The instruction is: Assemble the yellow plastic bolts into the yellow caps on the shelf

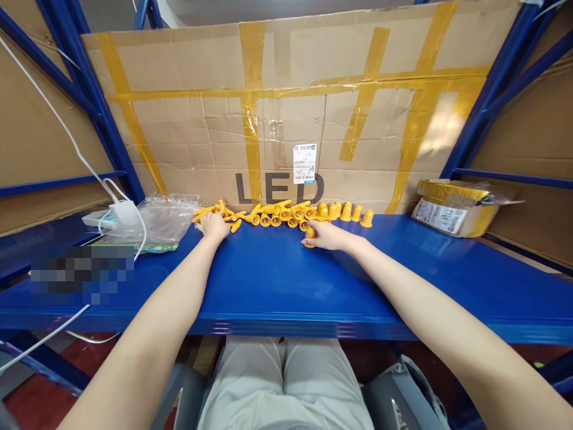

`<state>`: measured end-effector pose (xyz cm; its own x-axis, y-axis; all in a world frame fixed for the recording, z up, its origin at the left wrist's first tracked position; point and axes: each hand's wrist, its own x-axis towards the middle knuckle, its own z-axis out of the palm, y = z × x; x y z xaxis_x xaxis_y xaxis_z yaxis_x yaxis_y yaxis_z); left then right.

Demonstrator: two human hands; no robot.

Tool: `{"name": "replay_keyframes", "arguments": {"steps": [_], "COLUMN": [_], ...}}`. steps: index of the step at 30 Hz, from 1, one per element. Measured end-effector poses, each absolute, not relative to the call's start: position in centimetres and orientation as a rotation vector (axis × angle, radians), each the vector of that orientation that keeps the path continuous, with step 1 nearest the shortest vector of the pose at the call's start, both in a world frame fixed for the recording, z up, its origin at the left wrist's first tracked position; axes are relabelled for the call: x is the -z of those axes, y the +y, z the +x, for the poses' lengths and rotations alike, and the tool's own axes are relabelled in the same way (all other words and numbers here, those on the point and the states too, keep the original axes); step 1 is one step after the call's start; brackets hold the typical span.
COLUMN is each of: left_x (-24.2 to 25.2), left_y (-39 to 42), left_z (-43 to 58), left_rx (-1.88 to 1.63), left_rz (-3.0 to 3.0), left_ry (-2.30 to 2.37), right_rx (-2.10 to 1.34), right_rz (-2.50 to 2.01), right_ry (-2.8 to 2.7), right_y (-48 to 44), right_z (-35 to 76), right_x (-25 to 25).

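Note:
My left hand [215,227] reaches into a loose heap of slim yellow plastic pieces [236,226] at the back left of the blue shelf. Its fingers curl down among them, and what they pinch is hidden. With my right hand [329,235] I grip a yellow bell-shaped plastic cap [310,236] close to the shelf surface. Just behind it, several similar caps lie on their sides with open ends facing me, some with slim yellow pieces beside or across them. Farther right, a few flanged caps [366,218] stand upright in a row.
A taped cardboard sheet [282,119] walls off the back. On the left lie a clear plastic bag [170,215] and a white plug with cables [124,214]; a blurred patch covers something nearer. A small open carton [456,207] sits at the right. Blue posts frame both sides.

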<state>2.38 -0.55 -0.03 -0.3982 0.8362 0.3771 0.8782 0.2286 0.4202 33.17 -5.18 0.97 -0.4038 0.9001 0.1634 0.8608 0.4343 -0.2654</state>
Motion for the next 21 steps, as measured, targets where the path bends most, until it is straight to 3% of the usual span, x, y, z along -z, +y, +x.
{"name": "replay_keyframes", "arguments": {"steps": [8, 21], "left_x": [0.1, -1.4], "left_y": [0.4, -1.0], "left_z": [2.1, 4.5], "left_rx": [1.104, 1.512], "left_rz": [-1.756, -1.85], "left_ry": [-2.263, -1.717], "right_rx": [-0.343, -0.211], "right_rz": [-1.504, -1.488], "right_ry": [-2.293, -2.312], "right_y": [-5.0, -4.9], "right_z": [33.0, 32.8], "right_x": [-0.4, -0.1]}}
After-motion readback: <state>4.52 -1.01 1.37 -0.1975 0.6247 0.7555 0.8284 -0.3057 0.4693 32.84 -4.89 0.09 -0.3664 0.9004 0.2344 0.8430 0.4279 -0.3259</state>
